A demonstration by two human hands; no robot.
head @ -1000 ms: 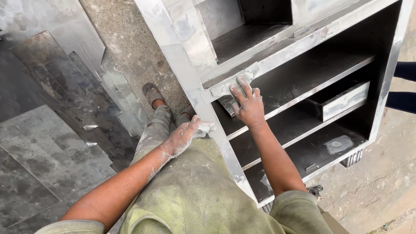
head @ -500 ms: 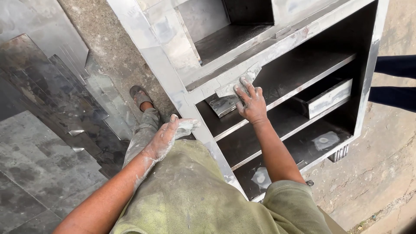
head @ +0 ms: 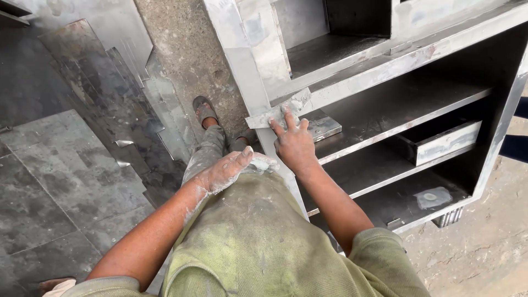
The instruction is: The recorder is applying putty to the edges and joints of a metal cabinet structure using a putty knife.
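A person looks down over their own dusty green shirt at a grey sheet-metal shelving cabinet that stands on a concrete floor.

The right hand, near the centre of the view, presses a flat, smeared metal scraper blade against the cabinet's front edge. The fingers are spread apart and laid flat on the blade, not curled round it. The blade lies slanted, running from 9 o'clock up towards 2 o'clock of that hand.

The left hand, coated in pale powder or filler, sits at 8 o'clock of the right hand, against the person's raised knee. Its fingers are closed around a lump of whitish putty or cloth; which of the two, the picture does not settle.

Compared with a second ago, the right hand and blade have slid leftward along the shelf's front edge, towards the cabinet's corner upright. The left hand has stayed by the knee with its lump. The work appears to be a spreading or scraping pass along that edge, now close to the corner.

A small grey metal box rests on a lower shelf at 3 o'clock. Dark metal sheets lie on the ground at 9 o'clock. A sandalled foot shows at 11 o'clock.
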